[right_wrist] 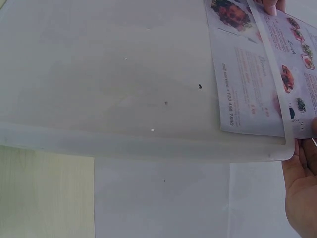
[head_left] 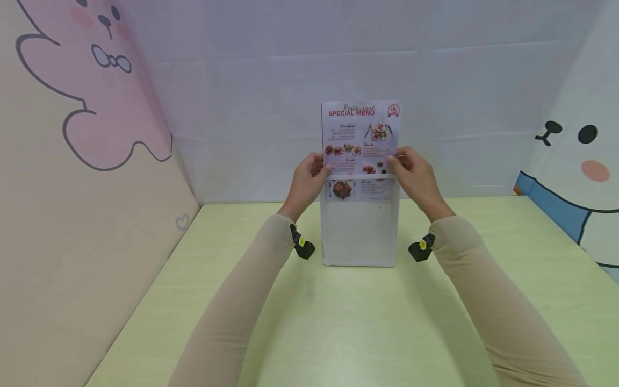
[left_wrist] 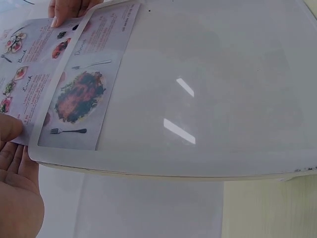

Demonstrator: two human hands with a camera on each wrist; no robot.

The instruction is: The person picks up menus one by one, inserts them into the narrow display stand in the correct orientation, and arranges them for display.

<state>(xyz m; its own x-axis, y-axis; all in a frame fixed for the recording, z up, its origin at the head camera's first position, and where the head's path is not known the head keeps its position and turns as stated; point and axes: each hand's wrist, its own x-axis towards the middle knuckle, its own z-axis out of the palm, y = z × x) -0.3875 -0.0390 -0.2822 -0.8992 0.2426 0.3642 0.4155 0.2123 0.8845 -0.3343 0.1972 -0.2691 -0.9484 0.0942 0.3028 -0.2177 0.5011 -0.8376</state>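
Note:
A printed menu sheet (head_left: 360, 140) stands upright, its lower part behind the clear front of a white-framed sign holder (head_left: 359, 234). My left hand (head_left: 309, 180) pinches the menu's left edge just above the holder's top rim, thumb in front and fingers behind. On the opposite edge, my right hand (head_left: 417, 177) pinches the sheet the same way. In the left wrist view, the menu's bottom strip (left_wrist: 81, 96) shows through the clear panel, with the panel below it bare. The right wrist view shows the sheet's bottom edge and corner (right_wrist: 242, 99) inside the frame.
The holder's bottom edge is close over a pale wood-grain table (head_left: 338, 333). A white sheet wall (head_left: 290, 97) hangs behind. Side panels carry a pink cartoon figure (head_left: 87, 102) at left and a white cartoon face (head_left: 575, 177) at right.

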